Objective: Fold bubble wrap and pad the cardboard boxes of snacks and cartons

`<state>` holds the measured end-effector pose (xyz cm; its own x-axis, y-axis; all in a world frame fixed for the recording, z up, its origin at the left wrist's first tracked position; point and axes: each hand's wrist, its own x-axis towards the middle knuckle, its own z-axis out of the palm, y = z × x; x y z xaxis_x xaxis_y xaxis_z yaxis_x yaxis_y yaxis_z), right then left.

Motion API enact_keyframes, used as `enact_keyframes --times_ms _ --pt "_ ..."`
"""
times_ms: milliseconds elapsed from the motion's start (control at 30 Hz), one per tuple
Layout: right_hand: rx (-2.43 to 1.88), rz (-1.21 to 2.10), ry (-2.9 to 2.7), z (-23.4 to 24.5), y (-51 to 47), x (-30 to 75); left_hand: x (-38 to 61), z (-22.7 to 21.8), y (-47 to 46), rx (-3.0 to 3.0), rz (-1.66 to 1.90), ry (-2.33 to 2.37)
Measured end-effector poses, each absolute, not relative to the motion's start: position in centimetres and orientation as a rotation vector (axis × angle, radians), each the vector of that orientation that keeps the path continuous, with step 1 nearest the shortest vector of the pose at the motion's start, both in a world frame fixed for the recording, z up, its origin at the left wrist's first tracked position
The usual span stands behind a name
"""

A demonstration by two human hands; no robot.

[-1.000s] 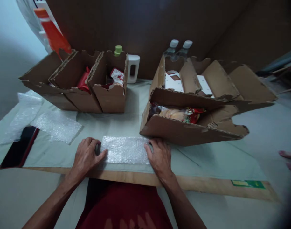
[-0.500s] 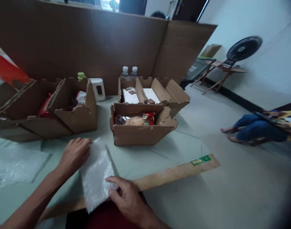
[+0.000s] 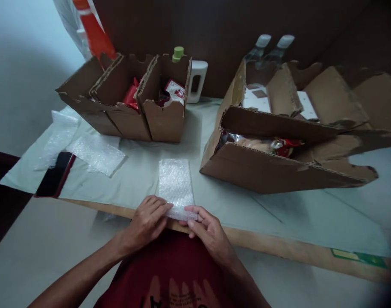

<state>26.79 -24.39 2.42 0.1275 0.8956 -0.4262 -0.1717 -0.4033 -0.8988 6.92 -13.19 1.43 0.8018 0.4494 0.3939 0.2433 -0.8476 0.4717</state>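
Note:
A bubble wrap pouch (image 3: 176, 182) lies at the front edge of the cloth-covered table, its near end over the edge by my body. My left hand (image 3: 150, 217) grips the near left corner, fingers bent over the plastic. On the near right corner, my right hand (image 3: 204, 224) pinches the wrap between thumb and fingers. Whether anything is inside the pouch I cannot tell. More bubble wrap (image 3: 101, 155) lies to the left, apart from my hands.
A dark phone (image 3: 56, 174) rests at the table's left edge. Cardboard bins (image 3: 165, 122) with red packets stand behind it. To the right, a cardboard box (image 3: 262, 171) holds wrapped food packets. Two clear bottles (image 3: 259, 49) and a white jug (image 3: 198, 81) stand at the back.
My view has swung left and down. The bubble wrap pouch has come down flat at the table edge, and my left hand has moved from its far end to its near corner.

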Motion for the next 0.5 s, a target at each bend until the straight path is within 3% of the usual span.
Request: enact_keyframes --times_ms 100,300,500 --pt "-1.513 1.341 -0.799 2.7 -25.0 27.2 7.8 1.3 -12.5 2.408 0.696 0.669" --pt "-1.547 0.263 -1.65 3.9 -25.1 28.9 8.3 2.2 -11.3 2.016 0.385 0.951" --pt "-1.607 0.067 -2.271 1.9 -20.2 29.6 9.0 2.2 -10.6 2.188 0.455 0.982"
